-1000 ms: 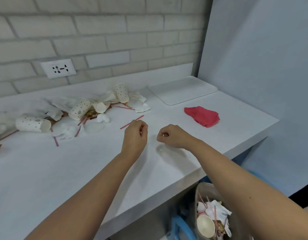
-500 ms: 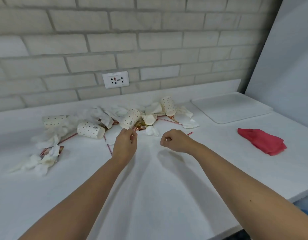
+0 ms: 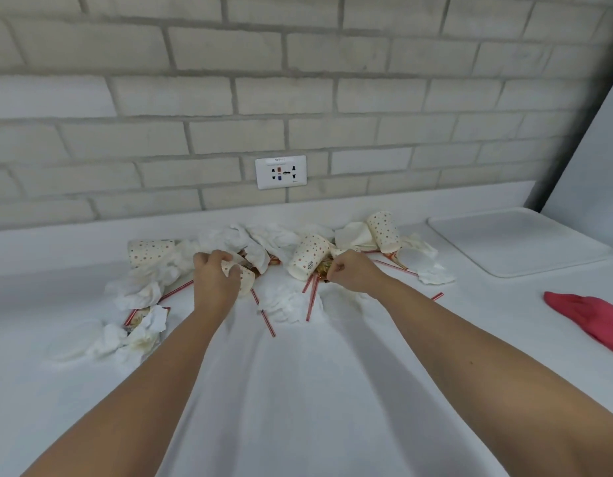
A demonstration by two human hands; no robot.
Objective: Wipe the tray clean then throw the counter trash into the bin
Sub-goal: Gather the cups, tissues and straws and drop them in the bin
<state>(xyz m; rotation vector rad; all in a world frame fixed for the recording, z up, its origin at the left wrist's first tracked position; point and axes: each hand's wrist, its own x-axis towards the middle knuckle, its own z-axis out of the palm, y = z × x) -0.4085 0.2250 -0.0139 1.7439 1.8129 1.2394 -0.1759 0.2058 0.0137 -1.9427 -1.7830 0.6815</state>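
A pale brick wall [image 3: 298, 80] backs the white table [image 3: 298, 407], which fills the lower part of the view. The white tray [image 3: 515, 242] lies flat at the table's far right corner, against the wall, and nothing lies on it. Near it, toward the front edge, a crumpled red cloth [image 3: 594, 321] rests on the table, well apart from the trash. The trash spreads along the back of the table, under the wall socket [image 3: 281, 172]: crumpled white tissues [image 3: 143, 290], dotted paper cups and red striped straws. Both bare forearms reach forward into it. The left hand [image 3: 215, 280] has its fingers curled round a squashed dotted cup [image 3: 244, 275] and grips it just above the table. The right hand [image 3: 353, 273] is curled tight, its fingertips at a golden wrapper [image 3: 322, 270] beside a tipped cup [image 3: 308, 256]; I cannot tell whether it holds anything. Another cup [image 3: 384, 230] lies behind the right hand, and a fourth cup [image 3: 148, 251] lies on its side at the left end of the heap. Between the hands sits a wad of tissue [image 3: 287, 304], with one straw [image 3: 267, 321] on its left and two straws [image 3: 310, 301] leaning across its right.
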